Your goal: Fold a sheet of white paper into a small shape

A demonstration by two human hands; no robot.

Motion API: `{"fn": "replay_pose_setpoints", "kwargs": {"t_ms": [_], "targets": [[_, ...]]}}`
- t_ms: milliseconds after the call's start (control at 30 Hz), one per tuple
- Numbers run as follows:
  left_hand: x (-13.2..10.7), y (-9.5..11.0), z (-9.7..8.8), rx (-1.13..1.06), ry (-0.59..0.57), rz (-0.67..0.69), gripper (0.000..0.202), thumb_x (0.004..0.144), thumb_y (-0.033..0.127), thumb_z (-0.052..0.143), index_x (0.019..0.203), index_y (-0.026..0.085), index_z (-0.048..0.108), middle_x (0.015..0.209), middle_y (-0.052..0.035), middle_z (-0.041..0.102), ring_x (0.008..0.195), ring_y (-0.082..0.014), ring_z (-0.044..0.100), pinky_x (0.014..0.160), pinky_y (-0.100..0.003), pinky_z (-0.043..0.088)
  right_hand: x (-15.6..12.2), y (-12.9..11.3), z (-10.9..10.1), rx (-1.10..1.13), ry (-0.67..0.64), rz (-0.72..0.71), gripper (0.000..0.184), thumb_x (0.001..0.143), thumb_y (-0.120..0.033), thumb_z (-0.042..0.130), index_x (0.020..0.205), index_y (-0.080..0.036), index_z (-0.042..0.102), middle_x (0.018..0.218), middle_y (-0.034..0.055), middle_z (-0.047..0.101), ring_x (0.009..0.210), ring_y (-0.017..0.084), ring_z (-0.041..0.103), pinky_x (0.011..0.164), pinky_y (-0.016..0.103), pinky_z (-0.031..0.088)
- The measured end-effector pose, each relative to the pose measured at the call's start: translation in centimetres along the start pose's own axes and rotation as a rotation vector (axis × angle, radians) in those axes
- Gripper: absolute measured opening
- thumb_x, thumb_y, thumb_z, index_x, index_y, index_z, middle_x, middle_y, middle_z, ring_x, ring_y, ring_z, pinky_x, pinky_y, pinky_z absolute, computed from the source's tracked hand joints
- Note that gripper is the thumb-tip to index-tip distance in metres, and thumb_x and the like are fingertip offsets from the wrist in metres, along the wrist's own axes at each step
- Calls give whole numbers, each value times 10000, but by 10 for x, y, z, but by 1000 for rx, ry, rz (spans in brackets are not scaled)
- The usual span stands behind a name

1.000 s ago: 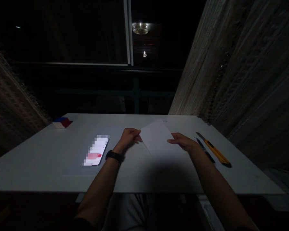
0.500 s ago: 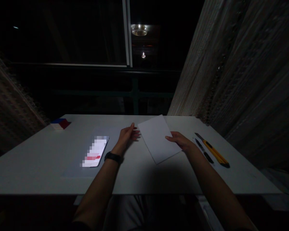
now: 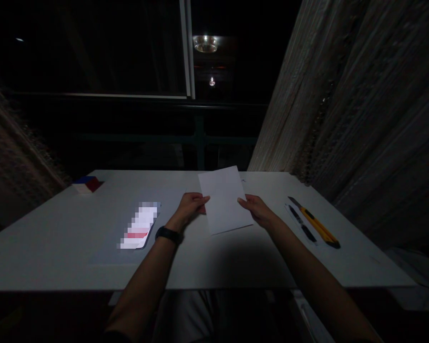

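Your left hand point(image 3: 191, 206) and right hand point(image 3: 259, 209) grip the paper point(image 3: 224, 204) between the near and far edges of the table point(image 3: 50, 243).

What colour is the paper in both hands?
White, plain on the facing side; the paper shows best in the head view.

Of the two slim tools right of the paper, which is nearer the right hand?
The dark pen: it lies on the right hand's side of the other tool, the yellow utility knife, which sits farther out.
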State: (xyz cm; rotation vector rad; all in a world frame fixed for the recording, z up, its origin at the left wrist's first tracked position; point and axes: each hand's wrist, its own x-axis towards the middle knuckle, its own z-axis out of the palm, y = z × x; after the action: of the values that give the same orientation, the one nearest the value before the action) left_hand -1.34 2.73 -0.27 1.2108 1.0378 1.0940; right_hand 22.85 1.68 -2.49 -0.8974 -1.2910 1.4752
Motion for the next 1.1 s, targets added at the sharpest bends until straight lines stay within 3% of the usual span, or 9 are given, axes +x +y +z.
{"fn": "replay_pose_setpoints", "kwargs": {"t_ms": [100, 200, 300, 433, 533, 633, 733, 900, 1100], "targets": [[-1, 1, -1, -65, 4, -5, 307, 570, 349, 769, 598, 117, 571, 532, -10, 581, 476, -94, 542, 482, -214, 489, 0, -4, 0, -15, 39, -28, 430, 693, -416, 665, 1042, -168, 621, 905, 69, 690, 781, 202, 631, 698, 319, 479], [-4, 6, -2, -168, -8, -63, 224, 612, 270, 750, 630, 114, 590, 547, 0, 585, 465, -74, 531, 469, -181, 461, -1, -12, 1, -71, 119, -96, 565, 740, -404, 587, 1272, -274, 446, 1059, 39, 649, 870, 205, 628, 729, 326, 496], [-6, 12, -4, -239, -54, -143, 139, 645, 196, 723, 657, 113, 612, 588, -19, 618, 507, -89, 563, 492, -183, 465, -5, -22, 3, -328, 235, -297, 667, 751, -337, 538, 1366, -320, 281, 1308, 40, 485, 1068, 229, 549, 852, 394, 462], [-4, 11, -7, -215, -106, -220, 94, 633, 137, 722, 651, 106, 635, 603, -33, 641, 531, -105, 576, 490, -186, 457, -13, -33, 11, -878, 355, -642, 598, 707, -249, 584, 1287, -268, 441, 1472, 38, 217, 1333, 265, 205, 1043, 493, 237], [-2, 5, -8, -177, -196, -248, 143, 635, 163, 730, 739, 98, 657, 689, -54, 669, 575, -108, 597, 523, -188, 468, -18, -42, 15, -997, 258, -720, 266, 719, -233, 584, 968, -257, 675, 1396, 24, 374, 1341, 274, 178, 1046, 512, 218], [-2, 2, -6, -149, -204, -245, 295, 662, 240, 723, 918, 119, 639, 813, -77, 681, 626, -123, 623, 547, -207, 486, -22, -52, 12, -870, 172, -632, 146, 745, -279, 574, 759, -243, 714, 1085, 49, 637, 1194, 281, 431, 979, 480, 330], [-4, 5, -3, -138, -180, -182, 316, 724, 337, 663, 955, 128, 615, 842, -103, 678, 672, -161, 642, 580, -258, 511, -24, -62, 6, -747, 193, -371, 234, 700, -402, 628, 707, -182, 710, 718, 35, 671, 814, 265, 614, 742, 397, 464], [-6, 17, 2, -376, -145, -7, 396, 807, 490, 510, 934, 128, 608, 876, -108, 672, 786, -179, 642, 703, -298, 520, -26, -70, 0, -660, 198, -220, 374, 600, -488, 696, 685, -124, 688, 605, 17, 609, 598, 189, 561, 526, 274, 411], [-8, 24, 4, -442, -211, -49, 636, 769, 684, 341, 869, 117, 610, 742, -84, 644, 665, -149, 635, 617, -267, 518, -22, -60, -3, -589, 184, -153, 406, 598, -504, 694, 723, -118, 682, 624, 29, 613, 565, 168, 535, 490, 256, 385]]}}
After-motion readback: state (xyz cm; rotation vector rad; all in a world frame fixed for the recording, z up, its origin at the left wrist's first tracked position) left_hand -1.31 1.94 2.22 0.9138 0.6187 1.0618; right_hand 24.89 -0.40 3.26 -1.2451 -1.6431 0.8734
